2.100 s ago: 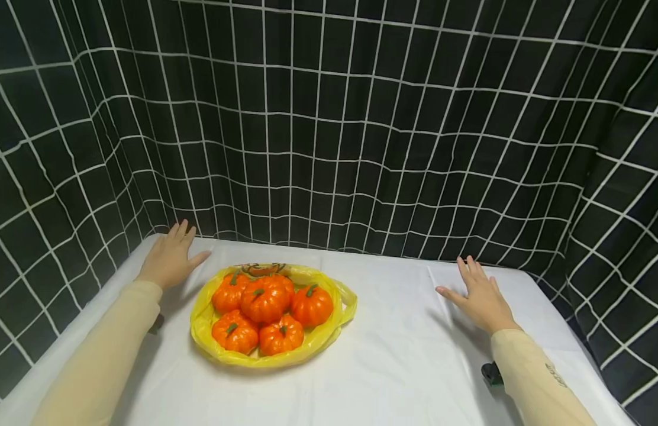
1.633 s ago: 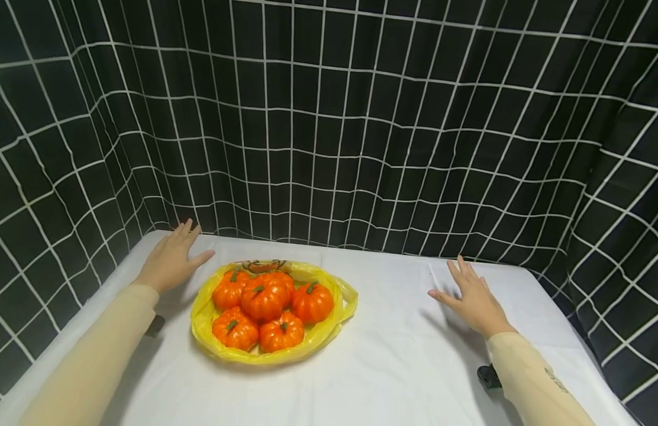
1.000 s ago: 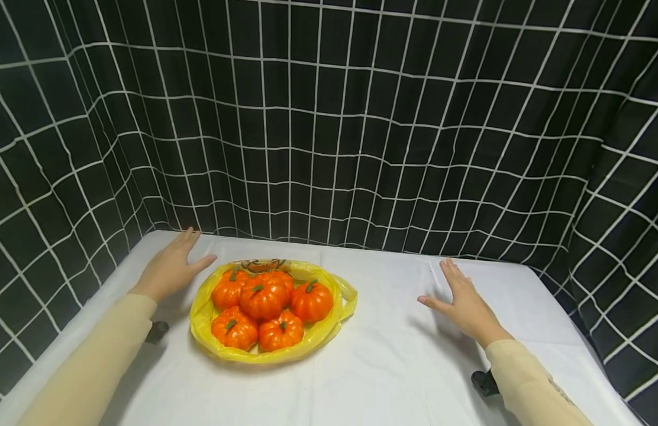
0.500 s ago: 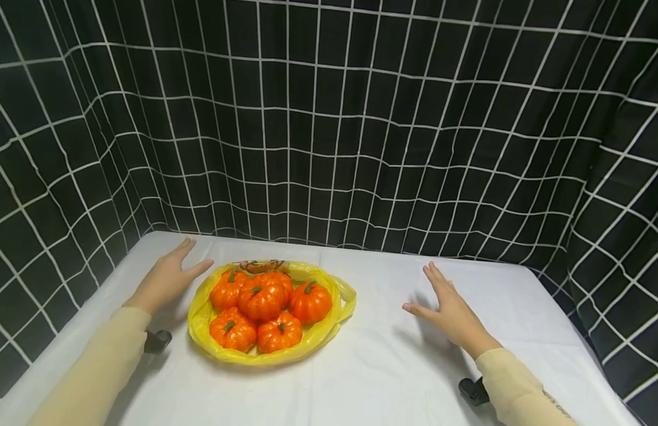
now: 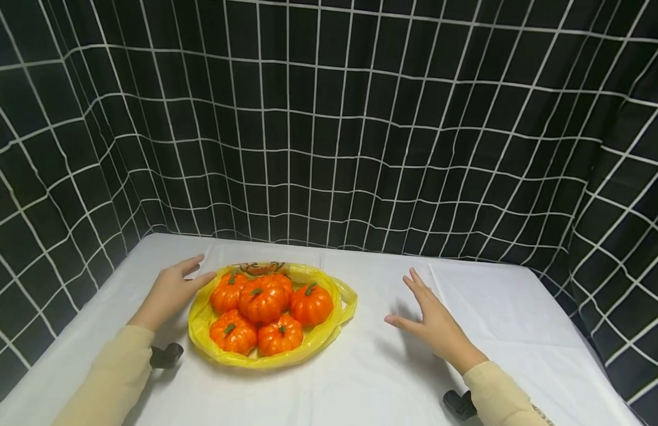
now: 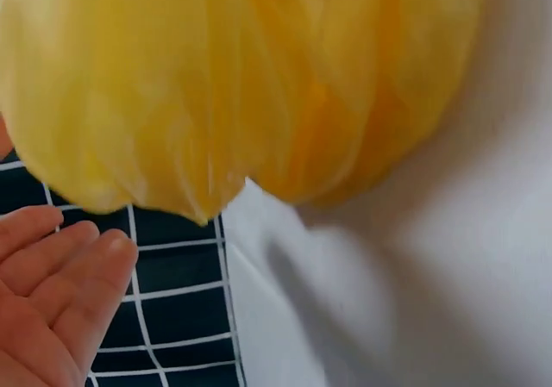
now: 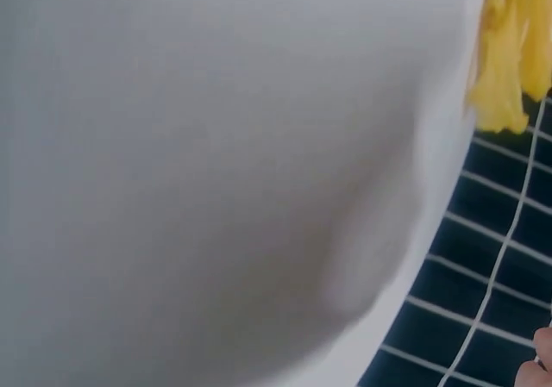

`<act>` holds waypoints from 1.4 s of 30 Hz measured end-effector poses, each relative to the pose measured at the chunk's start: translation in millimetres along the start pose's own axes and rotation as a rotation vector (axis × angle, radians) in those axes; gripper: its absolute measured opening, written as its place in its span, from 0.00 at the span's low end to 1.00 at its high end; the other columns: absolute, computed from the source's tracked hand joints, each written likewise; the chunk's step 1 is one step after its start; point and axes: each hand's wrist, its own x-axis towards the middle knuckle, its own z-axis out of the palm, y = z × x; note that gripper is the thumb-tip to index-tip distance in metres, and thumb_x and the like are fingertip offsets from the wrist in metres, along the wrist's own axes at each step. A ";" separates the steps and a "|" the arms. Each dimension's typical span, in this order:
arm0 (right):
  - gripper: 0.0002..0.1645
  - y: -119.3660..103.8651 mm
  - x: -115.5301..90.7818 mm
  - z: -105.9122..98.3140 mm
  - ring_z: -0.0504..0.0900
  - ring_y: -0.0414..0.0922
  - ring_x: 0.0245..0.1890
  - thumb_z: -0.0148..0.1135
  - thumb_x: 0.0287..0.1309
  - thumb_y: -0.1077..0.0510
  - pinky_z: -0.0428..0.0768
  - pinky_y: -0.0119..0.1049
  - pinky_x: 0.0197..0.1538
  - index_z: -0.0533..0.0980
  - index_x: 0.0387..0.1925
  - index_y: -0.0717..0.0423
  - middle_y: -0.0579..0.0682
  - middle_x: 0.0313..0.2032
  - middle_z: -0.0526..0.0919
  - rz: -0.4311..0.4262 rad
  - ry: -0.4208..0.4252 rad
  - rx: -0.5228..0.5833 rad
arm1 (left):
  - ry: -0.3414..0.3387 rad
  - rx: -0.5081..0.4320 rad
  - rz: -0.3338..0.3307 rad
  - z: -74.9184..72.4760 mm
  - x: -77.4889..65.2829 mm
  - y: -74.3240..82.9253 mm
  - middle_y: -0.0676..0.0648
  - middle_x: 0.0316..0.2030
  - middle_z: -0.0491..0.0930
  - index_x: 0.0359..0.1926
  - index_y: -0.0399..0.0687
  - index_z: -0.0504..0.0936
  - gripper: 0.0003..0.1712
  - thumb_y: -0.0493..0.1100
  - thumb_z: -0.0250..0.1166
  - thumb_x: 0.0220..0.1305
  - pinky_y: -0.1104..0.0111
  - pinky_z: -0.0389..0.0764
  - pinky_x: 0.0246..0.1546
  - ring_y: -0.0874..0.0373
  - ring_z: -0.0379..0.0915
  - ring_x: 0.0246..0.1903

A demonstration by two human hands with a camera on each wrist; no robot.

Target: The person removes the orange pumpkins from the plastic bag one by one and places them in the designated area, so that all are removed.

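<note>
Both hands were loose and unclenched, grasping nothing: the left hand (image 5: pixel 168 291) had its fingers extended, the thumb reaching to the far left rim of one yellow plastic bag (image 5: pixel 202 331), and whether thumb and plastic touched I could not tell. The right hand (image 5: pixel 434 322), fingers and thumb spread, was held well apart from the bag, on its right side. That single bag sat left of the middle on one white-covered table (image 5: pixel 371 384), its mouth spread wide. Inside it I counted six orange pumpkins (image 5: pixel 262 302): two at the near side, one at the far left, one at the right, one heaped in the middle, and one behind that (mostly hidden by it). Five green stems (image 5: pixel 310 289) showed plainly. One handle loop (image 5: pixel 351 300) stuck out at the bag's right end, and one dark printed design (image 5: pixel 261 268) marked its far rim. Two beige sleeves (image 5: pixel 499 393) came in from the near side, each with one black device (image 5: pixel 166 355) at the wrist. Black cloth with a white grid (image 5: pixel 329 136) hung at the far side, left and right.
</note>
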 end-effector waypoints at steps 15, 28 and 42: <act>0.57 -38.7 0.7 25.2 0.52 0.67 0.76 0.69 0.53 0.34 0.57 0.66 0.73 0.57 0.76 0.53 0.53 0.79 0.50 -0.058 0.015 0.075 | 0.028 -0.076 -0.031 10.1 -10.9 2.0 0.29 0.68 0.66 0.72 0.36 0.63 0.39 0.56 0.59 0.71 0.46 0.73 0.64 0.32 0.68 0.65; 0.54 -73.5 7.3 38.0 0.55 0.57 0.77 0.74 0.51 0.41 0.59 0.62 0.74 0.60 0.74 0.52 0.52 0.77 0.56 -0.120 -0.006 0.146 | 0.060 -0.177 -0.036 20.5 -14.7 -8.2 0.31 0.67 0.69 0.70 0.36 0.66 0.35 0.53 0.59 0.71 0.47 0.70 0.67 0.34 0.67 0.66; 0.51 -114.3 15.1 53.8 0.58 0.54 0.77 0.74 0.52 0.44 0.59 0.59 0.76 0.62 0.73 0.53 0.48 0.76 0.60 -0.110 -0.061 0.238 | 0.114 -0.227 -0.057 32.0 -16.1 -16.3 0.33 0.66 0.71 0.67 0.38 0.71 0.30 0.50 0.59 0.72 0.47 0.65 0.71 0.37 0.63 0.70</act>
